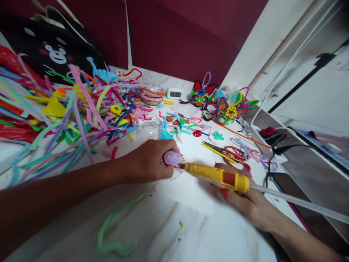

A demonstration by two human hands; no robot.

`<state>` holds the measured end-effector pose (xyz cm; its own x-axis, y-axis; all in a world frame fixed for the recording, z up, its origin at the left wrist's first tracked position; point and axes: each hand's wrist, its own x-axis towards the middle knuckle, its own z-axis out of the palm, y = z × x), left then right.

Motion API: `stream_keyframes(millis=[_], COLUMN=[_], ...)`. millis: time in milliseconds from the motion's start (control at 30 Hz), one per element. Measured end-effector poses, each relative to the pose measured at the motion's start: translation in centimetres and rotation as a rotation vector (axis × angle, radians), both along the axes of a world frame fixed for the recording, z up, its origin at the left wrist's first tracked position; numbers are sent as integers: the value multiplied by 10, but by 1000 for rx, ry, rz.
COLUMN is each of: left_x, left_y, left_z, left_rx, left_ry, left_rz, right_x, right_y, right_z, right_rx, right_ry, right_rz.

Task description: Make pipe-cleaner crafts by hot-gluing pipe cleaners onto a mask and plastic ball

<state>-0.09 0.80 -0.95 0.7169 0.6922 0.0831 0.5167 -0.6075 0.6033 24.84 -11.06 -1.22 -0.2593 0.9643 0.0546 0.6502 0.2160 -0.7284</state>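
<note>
My left hand (152,160) is closed around a small piece topped by a lilac coiled pipe-cleaner rosette (171,158), with red showing at its edge. Most of that piece is hidden in the fist. A yellow hot glue gun (215,176) lies in my right hand (242,200), its nozzle touching or almost touching the side of the rosette piece. From the gun's rear sticks out a long translucent glue stick (300,203). White paper (188,196) lies beneath both hands.
Loose pipe cleaners (81,116) pile up at left. Orange-handled scissors (231,153) lie right of centre. Two decorated pipe-cleaner heads (201,97) stand behind, near a small digital clock (174,94). A phone (294,185) and cables (272,153) are at right; a green pipe cleaner (102,233) lies in front.
</note>
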Motion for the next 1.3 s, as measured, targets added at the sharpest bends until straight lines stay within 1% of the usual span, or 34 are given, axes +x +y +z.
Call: stream_keyframes(millis=[167, 433, 667, 833, 1167, 1300], left_x=[-1, 0, 0, 0, 0, 1], left_y=[0, 0, -1, -1, 0, 0], left_z=[0, 1, 2, 2, 2, 2], left_rx=[7, 4, -12, 8, -21, -4], left_ry=[5, 2, -4, 3, 8, 5], left_rz=[-5, -2, 1, 20, 3, -1], right_x=[3, 1, 1, -2, -7, -5], right_y=[-1, 4, 2, 0, -1, 0], right_z=[-2, -2, -1, 1, 5, 3], right_rx=[-12, -5, 2, 9, 27, 15], right_ry=[-13, 9, -8, 11, 16, 7], right_rz=[-21, -46, -38, -35, 34, 7])
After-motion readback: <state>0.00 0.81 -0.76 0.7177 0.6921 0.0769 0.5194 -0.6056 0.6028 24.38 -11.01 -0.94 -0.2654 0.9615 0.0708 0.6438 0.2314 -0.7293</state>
